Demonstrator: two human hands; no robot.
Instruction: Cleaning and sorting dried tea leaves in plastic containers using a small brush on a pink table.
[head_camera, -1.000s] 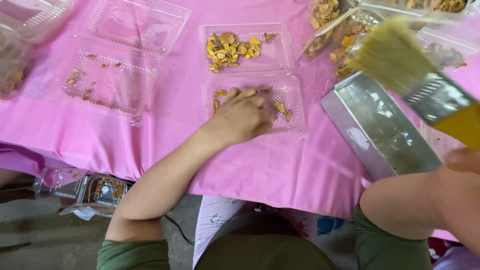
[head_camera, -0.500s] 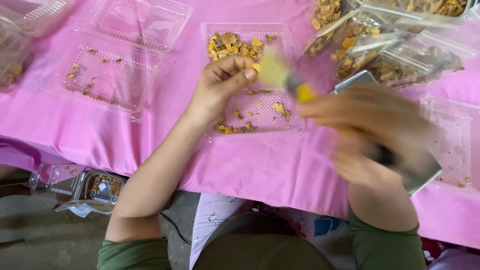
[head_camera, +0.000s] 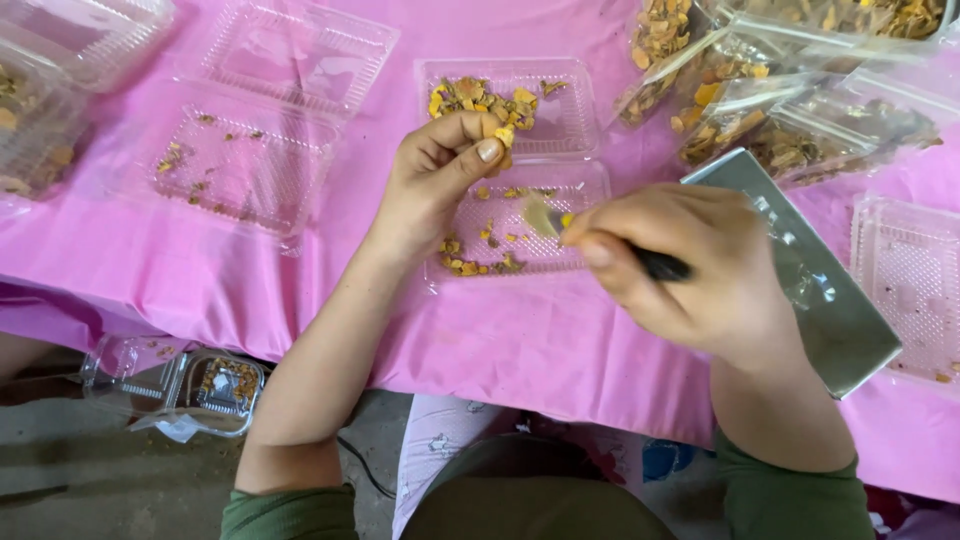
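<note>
I look down on a table (head_camera: 560, 340) draped in a glossy pink plastic cloth (head_camera: 330, 290) that hangs over the near edge, with bare grey concrete floor (head_camera: 80, 480) showing below it on the left. My left hand (head_camera: 435, 180) is raised just above the open clear clamshell tray (head_camera: 520, 235) at the centre, its fingers curled shut and pinching a small yellow-orange dried piece (head_camera: 503, 136) between thumb and forefinger. My right hand (head_camera: 690, 265) is closed around a brush, its dark handle (head_camera: 660, 266) running under my fingers and its pale bristles (head_camera: 540, 215) blurred over the tray's right side. Scattered orange and brown flakes (head_camera: 470, 262) lie in the near half of that tray, and a thicker heap of flakes (head_camera: 480, 98) sits in the far half. To the left is a second open clamshell tray (head_camera: 270, 120) with only a few crumbs in it, and at the far left edge another clear container (head_camera: 40, 120) with some dried material. Top right, clear plastic bags (head_camera: 790, 90) of the same dried pieces are piled together. Just beside my right hand a shiny metal tray (head_camera: 830, 310) lies at an angle, and beyond it a further empty clear tray (head_camera: 910, 280). On the floor under the table edge lies another clear container (head_camera: 190, 385) with some flakes inside.
</note>
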